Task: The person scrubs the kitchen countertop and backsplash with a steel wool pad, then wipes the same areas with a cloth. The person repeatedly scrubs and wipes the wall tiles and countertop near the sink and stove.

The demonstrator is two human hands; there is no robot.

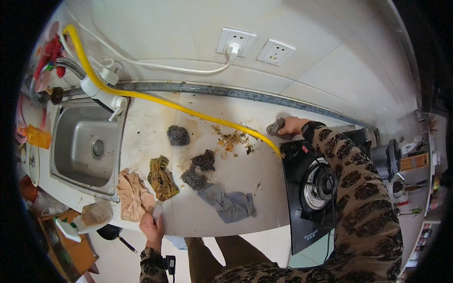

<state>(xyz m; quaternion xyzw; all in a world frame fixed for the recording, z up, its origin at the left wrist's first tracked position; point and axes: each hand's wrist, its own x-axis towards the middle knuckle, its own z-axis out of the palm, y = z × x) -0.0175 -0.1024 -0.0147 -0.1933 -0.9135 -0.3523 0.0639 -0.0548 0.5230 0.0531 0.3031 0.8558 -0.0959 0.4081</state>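
Note:
My right hand (pixel 293 126) grips a bunched grey cloth (pixel 275 127) on the countertop behind the gas stove's left edge. At the counter's front edge, my left hand (pixel 152 224) is closed around a small whitish object (pixel 158 211) that I cannot name, beside a pink cloth (pixel 135 196). A brown-yellow cloth (pixel 162 180) lies just behind it. Farther right are a grey-blue cloth (pixel 229 205), a steel wool scourer (pixel 194 178) touching a dark brown clump (pixel 204 160), and another steel wool scourer (pixel 178 135). Food scraps (pixel 231 139) are scattered near the yellow hose.
A yellow hose (pixel 184 109) crosses the counter from the faucet (pixel 102 92) to the black gas stove (pixel 297 198). The steel sink (pixel 85 141) is at the left, with a spray bottle (pixel 93 215) at the counter's edge. A pot (pixel 384 161) stands right of the stove.

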